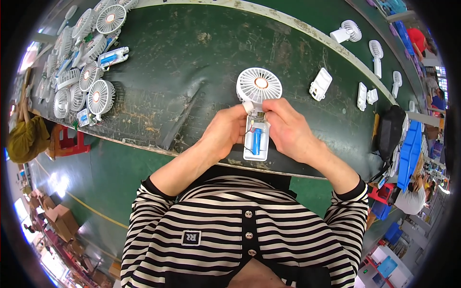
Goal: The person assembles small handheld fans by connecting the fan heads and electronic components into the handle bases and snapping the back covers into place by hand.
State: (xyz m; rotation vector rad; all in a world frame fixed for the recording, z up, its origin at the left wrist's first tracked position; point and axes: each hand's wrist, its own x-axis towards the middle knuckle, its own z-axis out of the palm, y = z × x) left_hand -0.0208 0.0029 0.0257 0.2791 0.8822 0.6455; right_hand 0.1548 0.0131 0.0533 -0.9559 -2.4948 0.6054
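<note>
A white handheld fan [259,86] lies near the table's front edge, its round grille pointing away from me. The handle's casing [248,154] is uncovered, showing a blue battery [257,141], thin wires and a small display. My left hand [224,128] grips the handle's left side, with a small white piece at its thumb tip that I cannot make out. On the other side, my right hand [291,129] has its fingers closed at the top of the handle, by the display. What its fingertips press on is hidden.
Many white fans [88,77] are heaped at the far left, some with batteries exposed. To the right lie a white handle cover [321,84] and smaller white pieces [362,96]. More fans [376,57] lie beyond a pale rail. A black bag [391,128] sits at the table's right end.
</note>
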